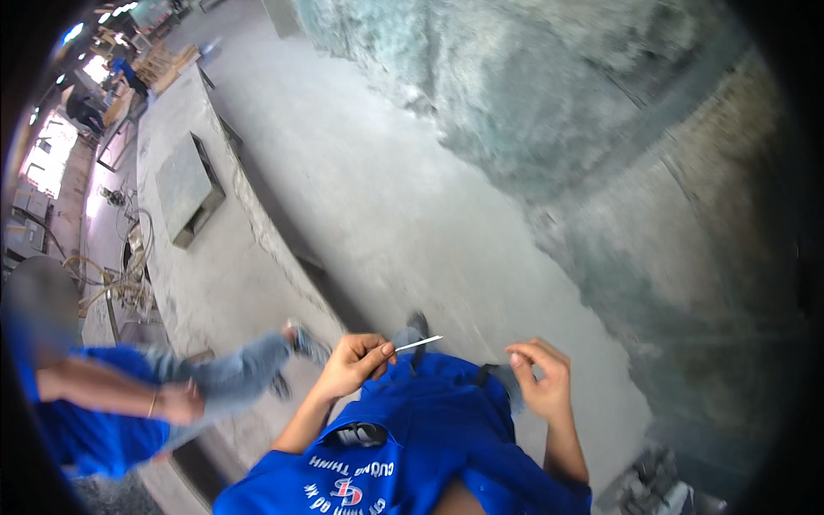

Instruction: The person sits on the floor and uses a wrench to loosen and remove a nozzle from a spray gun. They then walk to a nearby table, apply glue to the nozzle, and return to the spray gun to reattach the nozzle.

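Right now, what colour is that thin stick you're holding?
The thin stick is white, clearest in the head view.

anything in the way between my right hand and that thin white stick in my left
Nothing visible is in the way. The left hand grips one end of the thin white stick; its free end points toward the right hand. Only the grey floor and blue shirt show behind the gap.

The floor (369, 180) is pale grey and dusty, with 1 dark shoe (418, 323) on it. To its left runs 1 long grey slab (245, 283) with a chipped edge, bearing 1 rectangular grey block (182, 184) with a dark side opening. Grey rubble (648, 481) lies lower right.
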